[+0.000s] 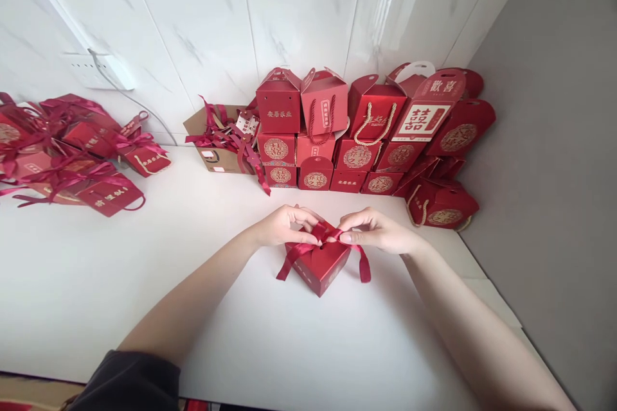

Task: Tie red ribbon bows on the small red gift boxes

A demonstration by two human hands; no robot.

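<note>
left hand [284,226] and right hand [378,231] are both narrow, as far as i can make out from my end: each pinches the red ribbon [324,230] between thumb and fingers over the top of the small red box [321,263], though some fingertips are hidden from me. i'd be wary of an uneven pull — one side drawn harder than the other could leave the ribbon lopsided or let it slip loose. a hard tug could also skew the box, since neither hand seems to brace it, and thumbs pressing down might dent the card, which i judge to be thin. the box sits upright on the white table [241,308], just below and between the hands, one corner pointing towards me. its top is red with a slight sheen — small pale lettering on the left front side, a faint gold pattern on the right. farther back stand stacked boxes [357,154].
</note>
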